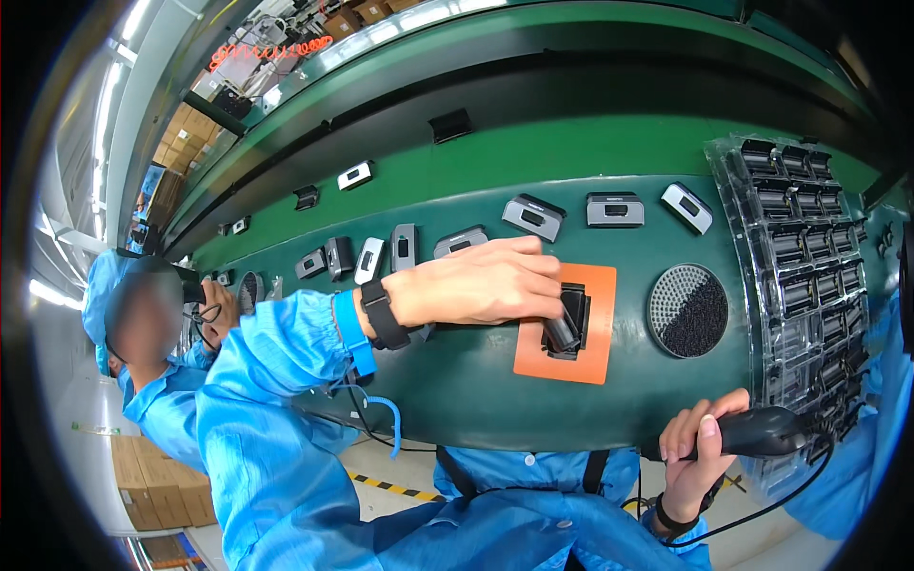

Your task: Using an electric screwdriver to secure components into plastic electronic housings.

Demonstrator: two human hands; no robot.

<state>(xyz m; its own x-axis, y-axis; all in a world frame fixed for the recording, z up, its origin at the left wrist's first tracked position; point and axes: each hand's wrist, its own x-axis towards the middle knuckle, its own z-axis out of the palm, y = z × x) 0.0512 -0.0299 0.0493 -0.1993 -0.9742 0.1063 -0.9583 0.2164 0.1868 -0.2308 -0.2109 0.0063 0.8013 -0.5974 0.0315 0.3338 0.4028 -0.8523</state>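
My left hand [486, 284] reaches across the green conveyor belt [476, 381] and grips a small dark part [564, 331] seated in a black holder on an orange pad [588, 360]. A black watch and a blue wrist strap sit on that wrist. My right hand [693, 447] holds a black corded tool [762, 433] at the belt's near edge, its tip pointing right toward the clear tray. Both sleeves are blue.
A clear plastic tray [800, 247] of several black parts lies at the right. A round dish of small black pieces [687, 310] sits beside the orange pad. Several grey and white devices [533, 215] line the belt. Another person in blue [152, 362] works at the left.
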